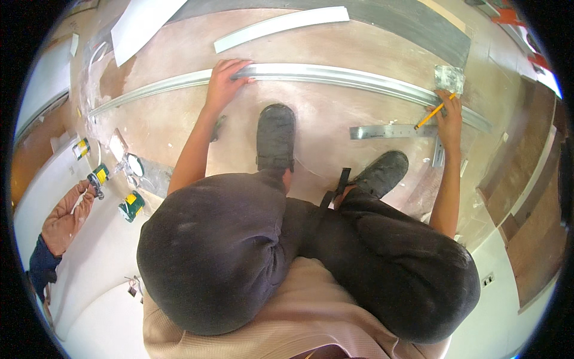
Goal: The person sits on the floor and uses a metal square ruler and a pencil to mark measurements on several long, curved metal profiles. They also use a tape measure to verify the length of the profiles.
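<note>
A long silver metal channel (335, 74) lies across the floor in front of my feet. My left hand (225, 84) grips it left of the middle, with fingers over its far edge. Near its right end, my right hand (449, 116) is closed around a yellow pencil (435, 112) that points down and left. The right fingertips reach the channel, and the palm side is hidden. A steel carpenter's square (388, 132) lies just nearer to me, one leg reaching left from below the right hand. Its other leg (439, 153) runs toward me, beside the right wrist.
Beyond the channel lie a white strip (281, 30) and a white sheet (143, 27). A small grey plate (449, 78) touches the far side near my right hand. Several green-and-yellow containers (131, 206) stand left, beside brown and dark blue cloth (64, 224). Brown boards (526, 143) are at right.
</note>
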A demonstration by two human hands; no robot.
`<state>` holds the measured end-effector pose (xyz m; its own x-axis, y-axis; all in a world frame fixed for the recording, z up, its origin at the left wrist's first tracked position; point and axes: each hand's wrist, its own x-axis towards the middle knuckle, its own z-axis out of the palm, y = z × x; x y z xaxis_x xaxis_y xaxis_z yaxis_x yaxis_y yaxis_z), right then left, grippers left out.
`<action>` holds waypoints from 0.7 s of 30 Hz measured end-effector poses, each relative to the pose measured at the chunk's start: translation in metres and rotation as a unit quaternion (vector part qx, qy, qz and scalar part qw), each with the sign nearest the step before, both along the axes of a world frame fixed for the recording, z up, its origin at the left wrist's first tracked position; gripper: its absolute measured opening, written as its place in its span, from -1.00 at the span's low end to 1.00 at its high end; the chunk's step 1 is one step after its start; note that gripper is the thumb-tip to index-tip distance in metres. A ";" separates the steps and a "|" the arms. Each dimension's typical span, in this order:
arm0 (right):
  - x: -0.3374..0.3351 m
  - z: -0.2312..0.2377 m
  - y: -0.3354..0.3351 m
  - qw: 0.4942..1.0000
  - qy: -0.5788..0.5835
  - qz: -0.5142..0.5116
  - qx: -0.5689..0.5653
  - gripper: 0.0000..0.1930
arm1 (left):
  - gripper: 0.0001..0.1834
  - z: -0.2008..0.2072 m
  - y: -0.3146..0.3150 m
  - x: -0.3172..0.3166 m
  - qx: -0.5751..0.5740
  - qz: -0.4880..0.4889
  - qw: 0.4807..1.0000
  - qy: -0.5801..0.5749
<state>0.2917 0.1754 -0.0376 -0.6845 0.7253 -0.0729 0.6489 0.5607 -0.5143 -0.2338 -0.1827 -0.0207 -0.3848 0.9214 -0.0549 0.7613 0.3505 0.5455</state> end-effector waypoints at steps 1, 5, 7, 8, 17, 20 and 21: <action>0.002 0.000 0.002 1.000 -0.004 -0.006 0.000 -0.50 | -0.43 -0.003 0.002 0.001 0.008 -0.003 1.000 0.009; 0.008 0.002 0.004 1.000 0.005 -0.003 0.004 -0.50 | -0.44 -0.008 0.006 0.003 0.007 -0.009 0.999 0.047; 0.007 0.002 0.004 1.000 0.010 0.000 0.002 -0.49 | -0.44 -0.010 0.008 0.006 0.000 -0.010 0.998 0.057; 0.007 0.002 0.004 1.000 0.008 0.002 0.004 -0.49 | -0.44 -0.010 0.006 0.004 0.001 -0.011 0.998 0.057; 0.000 0.001 0.001 0.999 0.029 0.023 0.014 -0.48 | -0.34 0.015 0.026 -0.017 0.079 0.003 0.996 0.050; 0.002 0.015 -0.002 0.999 0.037 0.008 0.009 -0.48 | -0.29 0.028 0.054 -0.011 0.052 -0.026 0.994 0.094; 0.001 0.015 -0.002 0.999 0.038 0.013 0.009 -0.48 | -0.27 0.033 0.059 -0.009 0.035 -0.037 0.992 0.116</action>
